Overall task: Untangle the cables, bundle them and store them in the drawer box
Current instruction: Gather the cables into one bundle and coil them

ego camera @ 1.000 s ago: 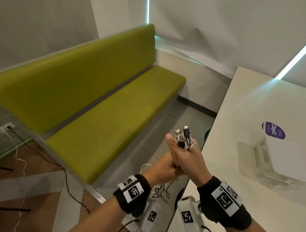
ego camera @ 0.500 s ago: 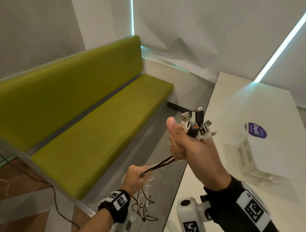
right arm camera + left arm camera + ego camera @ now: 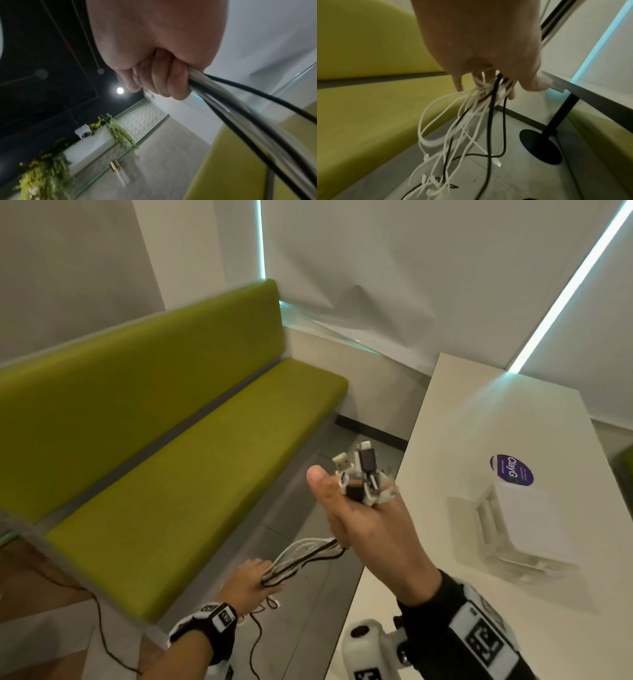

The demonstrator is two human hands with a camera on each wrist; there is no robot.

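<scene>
At lower centre of the head view, the right hand (image 3: 363, 518) grips the cables (image 3: 301, 559) just below their plugs (image 3: 359, 474), roughly six, seemingly to align the ends; one drawer box (image 3: 527, 529) sits at right.

Left-wrist view, centre: the left hand (image 3: 481, 44) loosely encircles the strands, probably combing them straight.

Right-wrist view, centre: fingers (image 3: 159, 78) curled round the cables.

Left hand (image 3: 479, 44) holding a bunch of white and black cables (image 3: 481, 102) above a grey floor (image 3: 488, 175).
The cables hang loose and tangled from the curled fingers, plug ends dangling; a green bench (image 3: 368, 108) lies left, a black table leg (image 3: 559, 116) right.
</scene>
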